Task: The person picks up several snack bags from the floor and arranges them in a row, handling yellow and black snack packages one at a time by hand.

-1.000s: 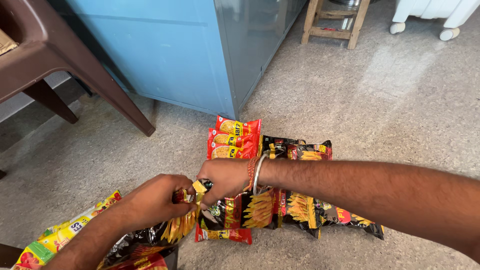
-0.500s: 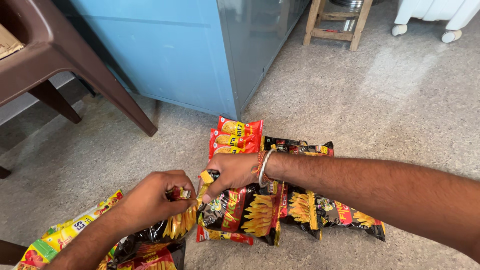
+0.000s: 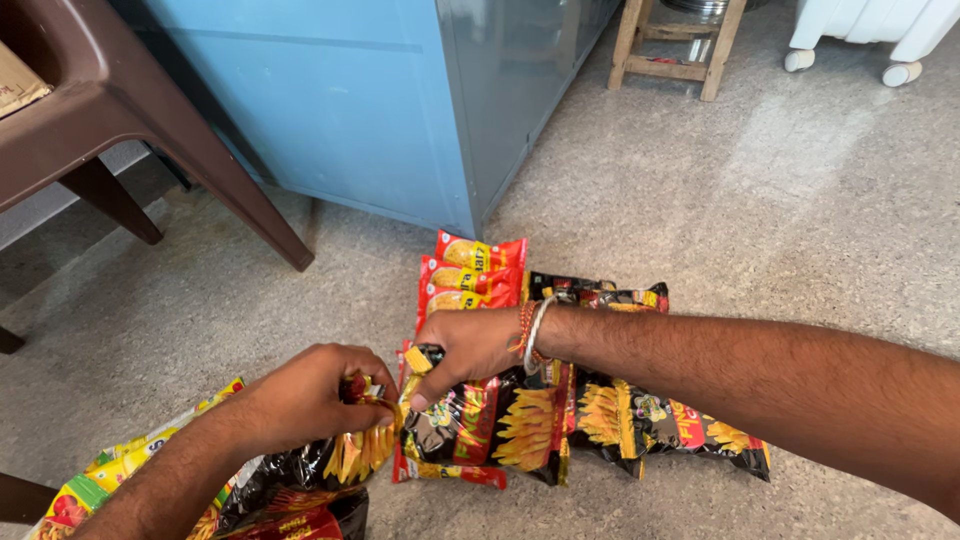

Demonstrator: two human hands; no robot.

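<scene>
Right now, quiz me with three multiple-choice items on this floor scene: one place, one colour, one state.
1. Where do the red snack packets lie?
A. on the brown plastic chair
B. on the speckled floor beside the blue metal cabinet
C. on the wooden stool

2. The cabinet's colour?
A. blue
B. green
C. white

3. The right hand is
A. open and empty
B. pinching a black-and-yellow snack packet
C. out of view

Answers: 1 B, they sit at the cabinet's corner. 2 A, its panels are light blue. 3 B, fingers grip the packet's top edge.
</scene>
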